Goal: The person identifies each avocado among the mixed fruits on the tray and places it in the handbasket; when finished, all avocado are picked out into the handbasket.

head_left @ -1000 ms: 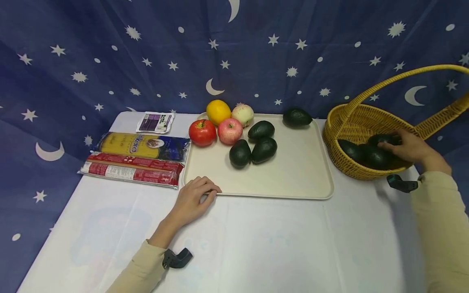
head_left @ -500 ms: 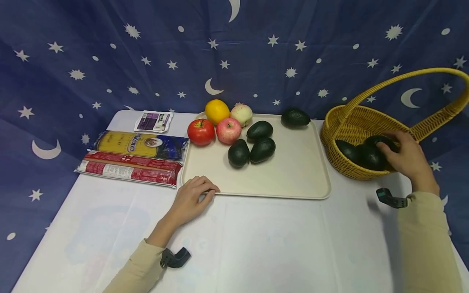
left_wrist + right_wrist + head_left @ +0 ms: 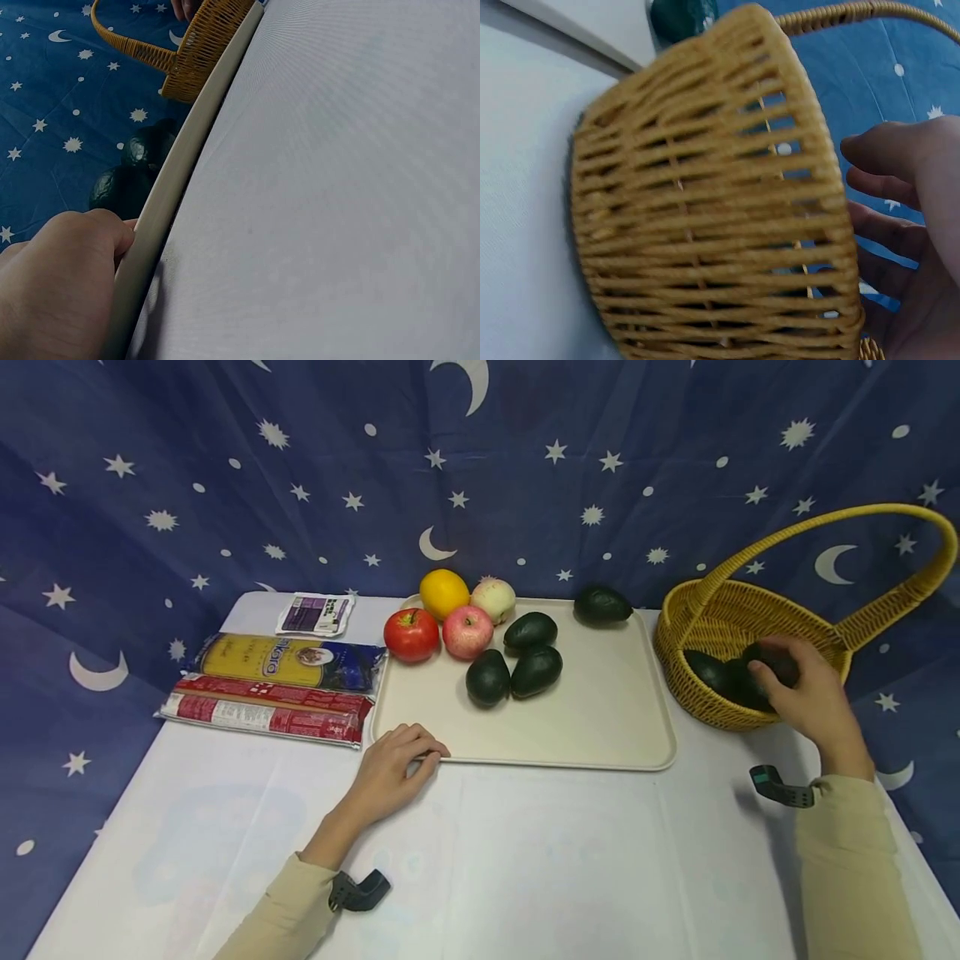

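Observation:
My right hand (image 3: 813,697) reaches into the yellow wicker basket (image 3: 678,685), fingers and thumb round a dark green avocado (image 3: 783,667). Another avocado (image 3: 705,669) lies on the basket's left side, with one more partly hidden near the hand. In the right wrist view the basket's wall (image 3: 705,217) hides the fingertips of my hand (image 3: 907,225). My left hand (image 3: 393,772) holds the front left rim of the cream tray (image 3: 600,727). The left wrist view shows this hand (image 3: 71,277) at the tray's edge (image 3: 161,195).
Several avocados (image 3: 536,671), a tomato (image 3: 411,635), a pink apple (image 3: 468,632), a pale round fruit (image 3: 493,600) and a yellow fruit (image 3: 444,594) sit on the tray. Left of it lie a yellow-blue packet (image 3: 262,660), red packets (image 3: 270,718) and a small purple-white packet (image 3: 315,613).
My right hand has shifted left and towards me over the basket, closing further round the avocado, which now shows rounder and slightly further left. My left hand stays on the tray rim.

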